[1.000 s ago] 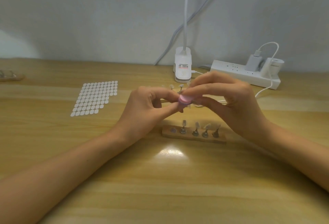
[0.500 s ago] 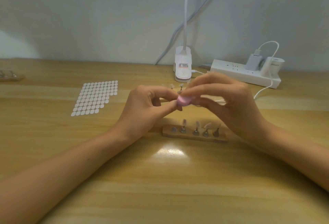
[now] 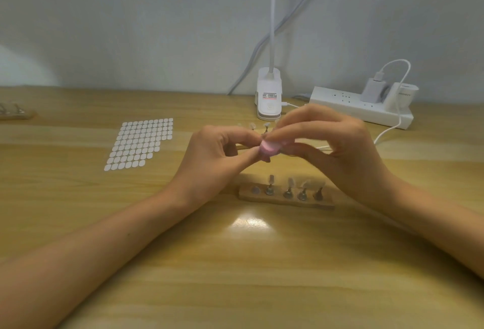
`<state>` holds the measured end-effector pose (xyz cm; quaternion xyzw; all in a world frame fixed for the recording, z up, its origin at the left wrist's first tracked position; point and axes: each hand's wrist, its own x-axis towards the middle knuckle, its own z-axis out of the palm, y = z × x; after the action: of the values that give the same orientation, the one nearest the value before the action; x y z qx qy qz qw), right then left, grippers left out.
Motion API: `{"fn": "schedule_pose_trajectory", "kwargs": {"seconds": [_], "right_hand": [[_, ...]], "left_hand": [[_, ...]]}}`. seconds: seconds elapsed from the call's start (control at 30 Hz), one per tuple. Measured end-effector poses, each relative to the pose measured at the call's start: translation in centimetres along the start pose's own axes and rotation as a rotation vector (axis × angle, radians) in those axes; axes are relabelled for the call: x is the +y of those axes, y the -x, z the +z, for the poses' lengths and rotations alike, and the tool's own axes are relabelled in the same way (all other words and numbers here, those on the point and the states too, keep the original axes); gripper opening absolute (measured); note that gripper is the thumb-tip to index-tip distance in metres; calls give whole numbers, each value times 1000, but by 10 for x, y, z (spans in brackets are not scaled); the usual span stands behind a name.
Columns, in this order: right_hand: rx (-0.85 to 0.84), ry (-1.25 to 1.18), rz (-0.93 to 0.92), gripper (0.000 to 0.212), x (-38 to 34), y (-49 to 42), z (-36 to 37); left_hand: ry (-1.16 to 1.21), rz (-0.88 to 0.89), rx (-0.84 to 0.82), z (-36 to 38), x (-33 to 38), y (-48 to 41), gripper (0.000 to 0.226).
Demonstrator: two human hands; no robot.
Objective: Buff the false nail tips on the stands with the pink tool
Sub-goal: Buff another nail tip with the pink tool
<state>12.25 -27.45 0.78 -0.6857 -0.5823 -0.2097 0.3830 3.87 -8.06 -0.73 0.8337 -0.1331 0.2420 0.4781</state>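
We see both hands raised above the desk (image 3: 235,263), meeting just behind and above the wooden block (image 3: 324,201). The right hand (image 3: 340,150) grips the pink tool (image 3: 269,148) between curled fingers and thumb, so the tool hangs in the air over the left half of the block, apart from it. The left hand (image 3: 209,156) pinches a small piece (image 3: 266,160) against the tool with thumb and forefinger. We cannot tell what the piece is, since the fingertips hide most of it and only a dark stub shows below.

On the block, four nail tips on stands (image 3: 289,184) stand in a row, and the leftmost spot holds only a flat metal disc (image 3: 255,190). Further nail tips (image 3: 265,125) peek out behind the hands, farther back than the block. Well to the left of the block lies a sheet of white dots (image 3: 141,142). Behind the block, by the wall, sits a white lamp clamp (image 3: 269,98), and behind and to the right of the block lies a white power strip (image 3: 353,108) with a charger plugged in.
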Motion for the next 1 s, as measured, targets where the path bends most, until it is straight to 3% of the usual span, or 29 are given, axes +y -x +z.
{"fn": "schedule_pose_trajectory", "kwargs": {"seconds": [0.1,0.23,0.37,0.5,0.6,0.73,0.87,1.0], "right_hand": [[52,9,78,21,1,0,-4],[-10,-2,-14,19,-6,1,4],[58,31,84,21,0,0,-5],[-4,20,-3,19,-5,1,2],[65,42,86,19,0,-1,-6],[-28,30,-26,18,-8,2,6],[73,70,91,21,-1,-1,-5],[-17,23,4,18,-6,2,4]], "left_hand": [[21,-20,1,-1,-1,0,4],[11,-20,0,-1,-3,0,4],[35,-37,3,-1,-1,0,7],[33,-34,-10,-1,-2,0,5],[38,-48,-8,-1,-1,0,5],[25,-43,-7,-1,-2,0,5],[39,-58,6,-2,-1,0,5],[20,-31,-5,-1,-1,1,7]]}}
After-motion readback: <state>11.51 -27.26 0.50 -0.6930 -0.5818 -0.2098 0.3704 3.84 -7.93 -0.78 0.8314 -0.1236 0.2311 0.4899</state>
